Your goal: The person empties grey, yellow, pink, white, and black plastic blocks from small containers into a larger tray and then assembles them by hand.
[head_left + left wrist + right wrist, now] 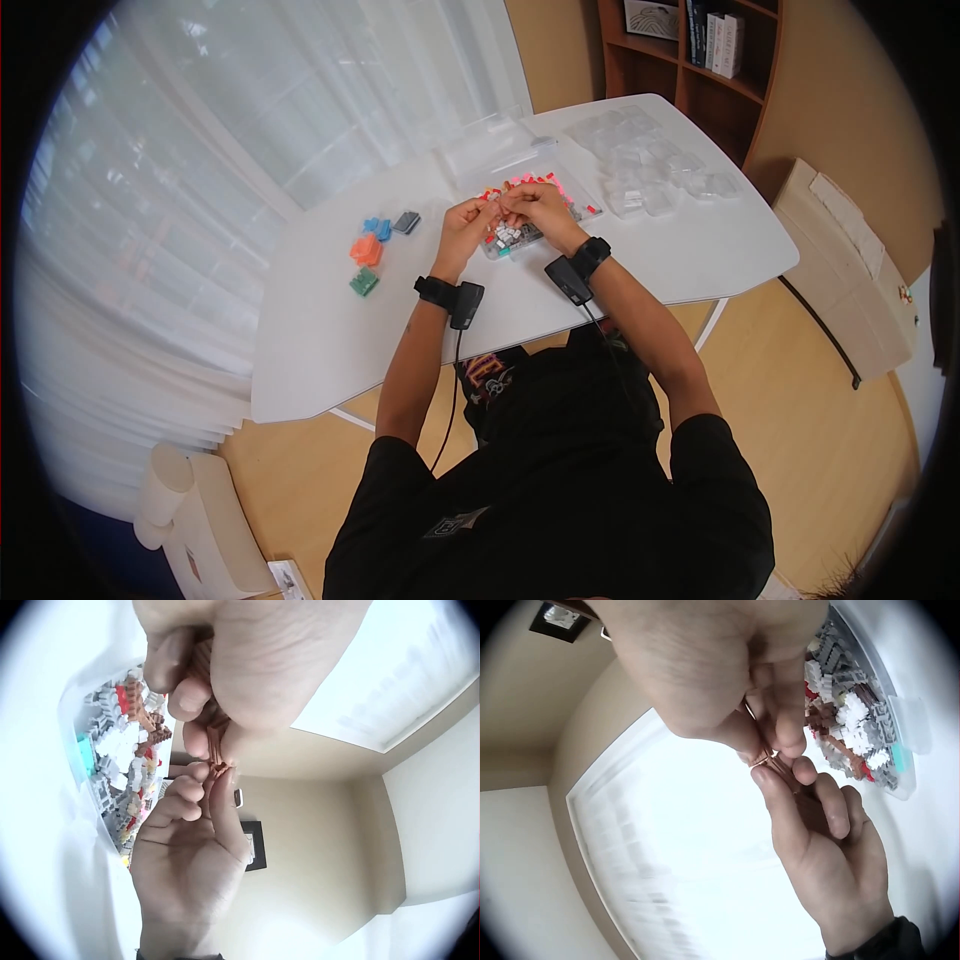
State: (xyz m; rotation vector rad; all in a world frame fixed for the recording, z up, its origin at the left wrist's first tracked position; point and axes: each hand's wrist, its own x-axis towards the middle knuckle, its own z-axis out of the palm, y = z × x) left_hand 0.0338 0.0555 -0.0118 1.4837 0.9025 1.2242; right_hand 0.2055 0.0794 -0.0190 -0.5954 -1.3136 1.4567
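Over the box of bricks, my left hand (466, 228) and right hand (545, 212) meet at their fingertips. The left hand holds a short stack of brown toy building bricks (215, 742) against its palm, thumb and fingers curled round it. At the stack's end, the thumb and fingertips of my right hand (187, 862) pinch a small brown brick (220, 769); fingers hide much of it. Below them is a clear plastic box (909, 787) full of loose white, grey, brown, red and pink bricks (855, 724).
To the left on the white table (320, 340) lie small groups of blue bricks (377, 228), orange bricks (366, 251), green bricks (364, 282) and dark grey bricks (406, 222). Several clear containers (655, 195) stand at the back right. A clear lid (485, 145) rises behind the box.
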